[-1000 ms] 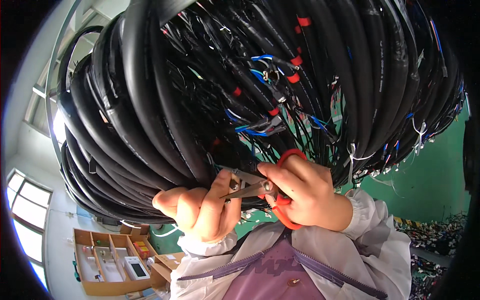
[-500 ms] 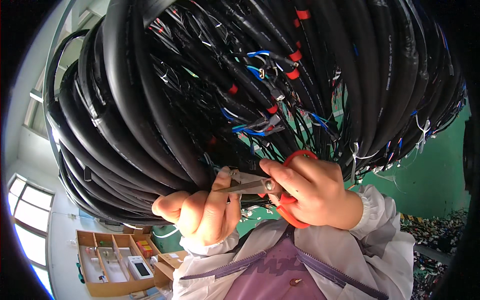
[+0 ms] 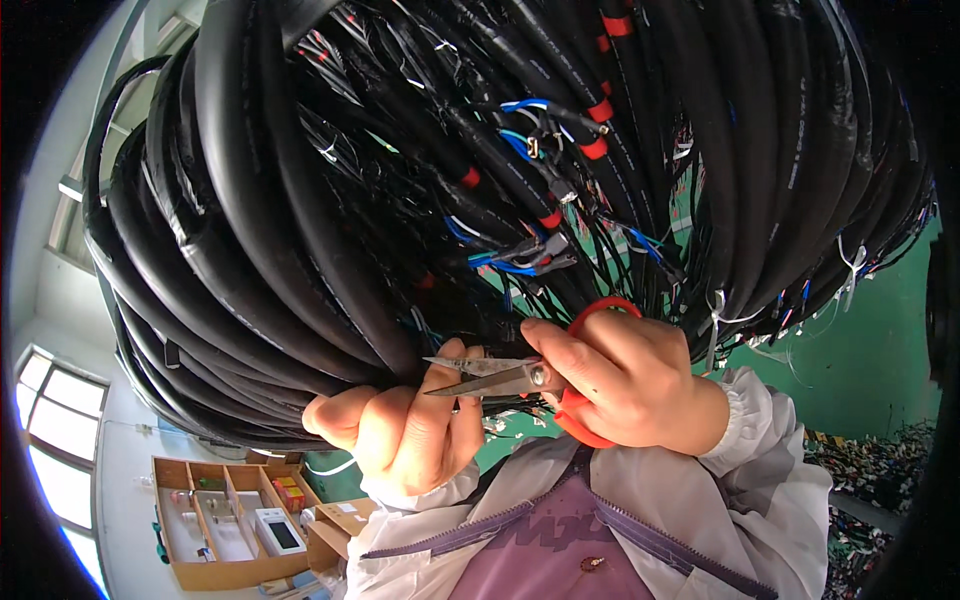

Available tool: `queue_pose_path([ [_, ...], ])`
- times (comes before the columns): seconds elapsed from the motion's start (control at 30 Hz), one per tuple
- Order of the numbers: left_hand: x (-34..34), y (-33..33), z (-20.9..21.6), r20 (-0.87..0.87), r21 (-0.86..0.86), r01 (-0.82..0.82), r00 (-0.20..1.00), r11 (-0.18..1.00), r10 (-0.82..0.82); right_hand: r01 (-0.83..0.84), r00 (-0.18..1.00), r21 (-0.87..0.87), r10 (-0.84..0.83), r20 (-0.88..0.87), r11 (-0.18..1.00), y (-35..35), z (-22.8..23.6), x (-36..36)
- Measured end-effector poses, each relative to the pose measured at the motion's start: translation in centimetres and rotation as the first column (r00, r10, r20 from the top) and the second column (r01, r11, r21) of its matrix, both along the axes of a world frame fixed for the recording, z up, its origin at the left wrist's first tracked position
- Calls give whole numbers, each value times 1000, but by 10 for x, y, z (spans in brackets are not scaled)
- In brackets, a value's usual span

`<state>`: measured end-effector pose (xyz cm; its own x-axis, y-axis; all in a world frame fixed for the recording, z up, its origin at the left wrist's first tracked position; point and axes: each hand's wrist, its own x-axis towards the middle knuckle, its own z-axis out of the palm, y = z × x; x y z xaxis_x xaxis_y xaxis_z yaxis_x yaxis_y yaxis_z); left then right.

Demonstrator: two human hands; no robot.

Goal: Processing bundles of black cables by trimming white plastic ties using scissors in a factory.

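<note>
My right hand [image 3: 645, 385] grips a pair of scissors [image 3: 538, 378] with red handles. The metal blades point left and stand slightly apart, their tips across the fingers of my left hand [image 3: 400, 435]. That hand is curled closed under the thick black cables [image 3: 300, 240]; whatever its fingertips pinch is hidden or too small to name. Above both hands hangs a big bundle of black cables with red bands [image 3: 595, 148], blue and white wire ends and small connectors [image 3: 560, 190].
White ties [image 3: 718, 310] hang from the cables at right. A wooden compartment box [image 3: 215, 578] stands at lower left, with a cardboard box [image 3: 345, 515] beside it. Heaps of wire harnesses [image 3: 870, 470] lie at lower right over a green floor [image 3: 850, 350].
The scissor blades have come closer together, and the red handle loops have drawn in. The left hand keeps nearly the same place. The cables appear shifted slightly in the view.
</note>
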<state>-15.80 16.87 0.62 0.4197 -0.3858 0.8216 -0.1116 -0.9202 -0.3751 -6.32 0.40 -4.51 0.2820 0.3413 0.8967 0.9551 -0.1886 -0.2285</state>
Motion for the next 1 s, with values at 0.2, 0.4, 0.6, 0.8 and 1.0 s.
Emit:
queue_pose_path([
  [0.2,-2,-1,4,-3,-1,-48,999,999,48,-193,975,64,199,-102,979,6,-6,0],
  [0.4,-8,1,5,-36,-10,-106,994,994,105,-281,894,336,373,-249,899,3,-24,0],
  [0.6,-29,-4,21,-66,131,-171,981,977,180,-499,760,213,542,-359,840,17,-78,-14],
  [0.8,-49,-12,38,-96,183,-287,947,940,308,-876,236,233,798,-555,422,55,-108,-44],
  [1.0,-67,-19,59,-82,117,-389,913,914,399,-959,122,200,930,-347,201,62,-94,-53],
])
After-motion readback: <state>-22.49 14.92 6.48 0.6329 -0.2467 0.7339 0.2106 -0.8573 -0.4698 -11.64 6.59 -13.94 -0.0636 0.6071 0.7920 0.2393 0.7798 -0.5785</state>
